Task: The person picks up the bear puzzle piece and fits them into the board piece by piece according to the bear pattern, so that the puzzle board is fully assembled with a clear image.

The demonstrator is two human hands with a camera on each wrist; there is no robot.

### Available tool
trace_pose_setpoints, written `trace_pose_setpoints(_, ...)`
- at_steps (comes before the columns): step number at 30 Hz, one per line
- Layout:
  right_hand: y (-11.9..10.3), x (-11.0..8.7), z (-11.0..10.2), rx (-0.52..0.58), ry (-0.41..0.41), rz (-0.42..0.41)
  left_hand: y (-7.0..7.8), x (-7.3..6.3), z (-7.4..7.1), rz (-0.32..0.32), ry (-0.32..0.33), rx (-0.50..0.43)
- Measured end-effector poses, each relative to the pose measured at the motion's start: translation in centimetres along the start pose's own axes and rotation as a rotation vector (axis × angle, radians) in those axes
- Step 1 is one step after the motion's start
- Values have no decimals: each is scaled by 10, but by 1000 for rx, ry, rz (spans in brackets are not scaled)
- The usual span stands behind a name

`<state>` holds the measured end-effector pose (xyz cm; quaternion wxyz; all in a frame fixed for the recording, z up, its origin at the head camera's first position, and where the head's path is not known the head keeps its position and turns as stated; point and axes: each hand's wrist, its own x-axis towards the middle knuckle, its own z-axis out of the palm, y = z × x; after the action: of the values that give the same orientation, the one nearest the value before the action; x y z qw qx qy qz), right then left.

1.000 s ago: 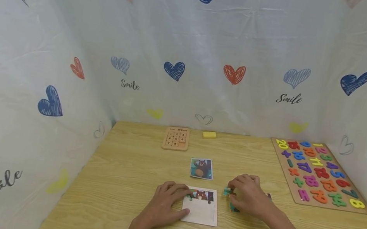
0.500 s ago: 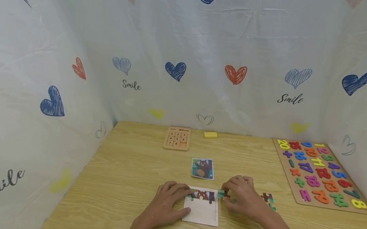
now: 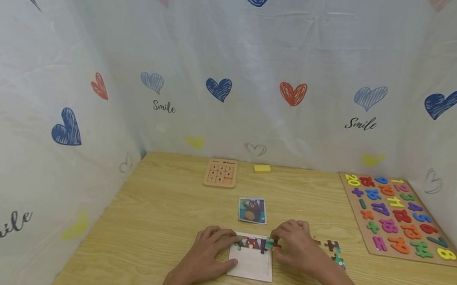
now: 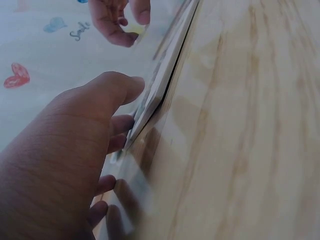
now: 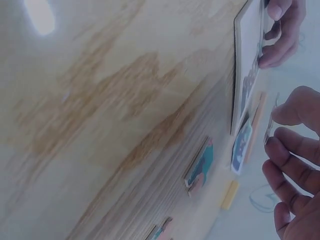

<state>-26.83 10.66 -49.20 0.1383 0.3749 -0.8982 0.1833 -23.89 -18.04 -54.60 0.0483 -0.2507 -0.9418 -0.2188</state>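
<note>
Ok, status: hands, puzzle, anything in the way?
Left hand at left edge of tray. Right hand pinches piece at far-right corner. Tray's near part bare. No obstruction seen; loose pieces right.

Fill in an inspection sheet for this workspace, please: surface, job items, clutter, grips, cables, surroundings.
Surface: wood-grain table, with a bright glare spot near its front.
Job items: puzzle tray with a bear-face strip along its far edge; loose pieces to the right.
Clutter: bear card, number slide puzzle, yellow block, number board.
Grips: left grip rests at the tray's left side; right grip pinches a puzzle piece by the tray's far right corner.
Cables: nothing seen.
Surroundings: pale curtain printed with hearts and "Smile".
</note>
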Motion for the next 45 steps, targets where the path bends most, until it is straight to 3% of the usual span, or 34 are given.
trace_pose_setpoints(16,-11,9,5,1,-79,11,1,1,0,-14,-13,6)
trace_pose_setpoints(45,-24,21,21,70,-54,-83,0,0,-1,16,4,-1)
